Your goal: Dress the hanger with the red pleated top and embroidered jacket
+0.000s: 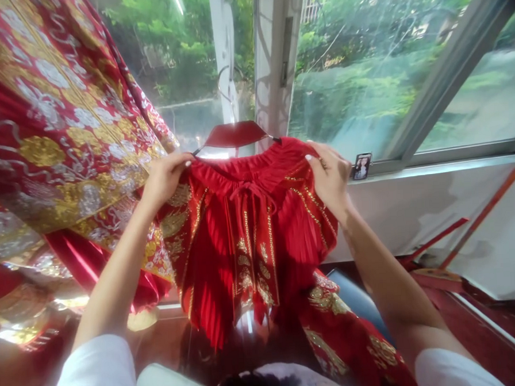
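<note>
A red pleated skirt (252,216) with gold embroidery and a drawstring bow at its gathered waist is held up in front of me. My left hand (169,173) pinches the left end of the waist, thumb on top. At the opposite end, my right hand (329,172) grips the waist in the same way. Just above and behind the waist is a hanger (227,94) with a thin metal hook, a curved red piece (237,135) and dark ends close to my hands. Whether the skirt is fastened to the hanger I cannot tell.
Left of me hang large red garments (50,123) with gold and silver embroidery. Windows (376,77) fill the back, and a small phone-like picture (362,167) stands on the sill. A red-handled tool (483,215) leans at right. More embroidered red cloth (329,327) lies below.
</note>
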A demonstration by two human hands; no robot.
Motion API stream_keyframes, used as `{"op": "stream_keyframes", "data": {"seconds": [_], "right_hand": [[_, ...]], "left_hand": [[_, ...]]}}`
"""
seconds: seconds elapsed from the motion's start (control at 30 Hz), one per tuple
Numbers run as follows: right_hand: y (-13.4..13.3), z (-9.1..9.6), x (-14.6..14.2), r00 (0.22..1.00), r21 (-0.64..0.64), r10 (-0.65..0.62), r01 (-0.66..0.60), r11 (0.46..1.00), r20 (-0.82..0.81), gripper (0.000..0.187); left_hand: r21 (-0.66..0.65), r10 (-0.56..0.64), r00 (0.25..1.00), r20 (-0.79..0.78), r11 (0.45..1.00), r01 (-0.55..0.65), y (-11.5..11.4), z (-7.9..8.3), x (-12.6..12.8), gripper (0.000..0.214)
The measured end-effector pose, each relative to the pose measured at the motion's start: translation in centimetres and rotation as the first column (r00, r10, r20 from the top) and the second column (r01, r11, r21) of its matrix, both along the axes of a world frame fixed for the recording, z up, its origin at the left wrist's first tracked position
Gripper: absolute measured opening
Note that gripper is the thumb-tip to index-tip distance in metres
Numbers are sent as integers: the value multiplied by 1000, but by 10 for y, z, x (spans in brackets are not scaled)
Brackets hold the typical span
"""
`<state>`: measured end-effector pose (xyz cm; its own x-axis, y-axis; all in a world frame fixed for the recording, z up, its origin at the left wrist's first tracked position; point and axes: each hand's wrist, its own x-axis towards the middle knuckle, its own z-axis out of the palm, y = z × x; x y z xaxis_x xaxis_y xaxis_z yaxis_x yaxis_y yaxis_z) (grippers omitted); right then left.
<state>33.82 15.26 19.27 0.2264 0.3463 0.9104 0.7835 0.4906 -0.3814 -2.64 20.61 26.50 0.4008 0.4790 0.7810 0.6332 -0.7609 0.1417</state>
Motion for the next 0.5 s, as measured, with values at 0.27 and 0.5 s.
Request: {"op": "stream_keyframes", "data": {"seconds": [0.27,0.5], "right_hand": [[16,-2,7,970,51,-12,25,998,-244,34],[-18,-49,32,992,-139,47,-31,990,115,58]], "left_hand": [[51,174,902,395,976,-211,-12,-19,24,22],[112,470,851,235,857,-504,-42,-71,32,68]]}}
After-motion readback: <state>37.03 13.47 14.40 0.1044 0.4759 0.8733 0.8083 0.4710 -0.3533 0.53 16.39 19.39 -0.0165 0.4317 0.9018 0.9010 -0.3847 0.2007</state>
